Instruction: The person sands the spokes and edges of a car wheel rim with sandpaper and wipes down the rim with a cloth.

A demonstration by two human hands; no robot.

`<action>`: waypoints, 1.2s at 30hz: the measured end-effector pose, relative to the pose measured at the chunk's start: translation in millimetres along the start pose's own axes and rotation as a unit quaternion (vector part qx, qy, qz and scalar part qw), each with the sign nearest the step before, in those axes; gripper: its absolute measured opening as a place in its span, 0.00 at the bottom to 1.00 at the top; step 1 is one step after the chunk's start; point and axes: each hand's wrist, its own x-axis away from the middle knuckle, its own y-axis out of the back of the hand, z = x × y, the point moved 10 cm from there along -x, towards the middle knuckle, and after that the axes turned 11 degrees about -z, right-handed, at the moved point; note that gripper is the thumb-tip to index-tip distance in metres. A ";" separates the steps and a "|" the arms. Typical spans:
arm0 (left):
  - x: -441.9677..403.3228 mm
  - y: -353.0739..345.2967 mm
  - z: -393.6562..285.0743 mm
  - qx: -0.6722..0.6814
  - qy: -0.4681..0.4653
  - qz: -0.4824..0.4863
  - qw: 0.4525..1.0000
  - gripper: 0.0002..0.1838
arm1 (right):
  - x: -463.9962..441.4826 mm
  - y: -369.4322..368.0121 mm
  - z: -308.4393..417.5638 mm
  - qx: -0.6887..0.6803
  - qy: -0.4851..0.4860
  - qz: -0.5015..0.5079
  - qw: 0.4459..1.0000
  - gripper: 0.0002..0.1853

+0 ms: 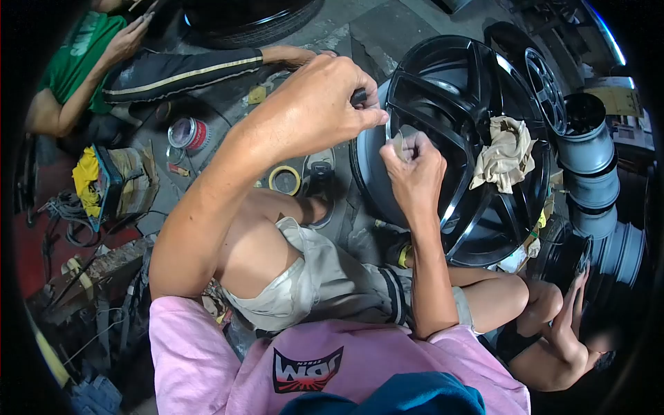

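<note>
My left hand [339, 97] is closed around a small black object with a rounded end [358, 96], most of it hidden in the fingers. My right hand [417, 166] is closed too, pinching a small thin greyish piece, like sandpaper [402, 138], between thumb and fingers. Both hands hover over the left rim edge of a black multi-spoke car wheel [477, 76], which lies tilted in front of my knees. A crumpled beige cloth [505, 153] rests on its spokes, right of my right hand.
Left of me are a paint can [189, 133], a roll of yellow tape [284, 180] and a box with a yellow cloth [86, 180]. Stacked silver rims [586, 149] stand at right. One person in green [79, 55] sits upper left; another crouches lower right [553, 353].
</note>
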 end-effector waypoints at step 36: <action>-1.6 -124.7 118.3 0.025 0.219 0.145 0.965 0.56 | 62.8 99.5 -33.6 -0.117 -0.011 0.001 0.993 0.11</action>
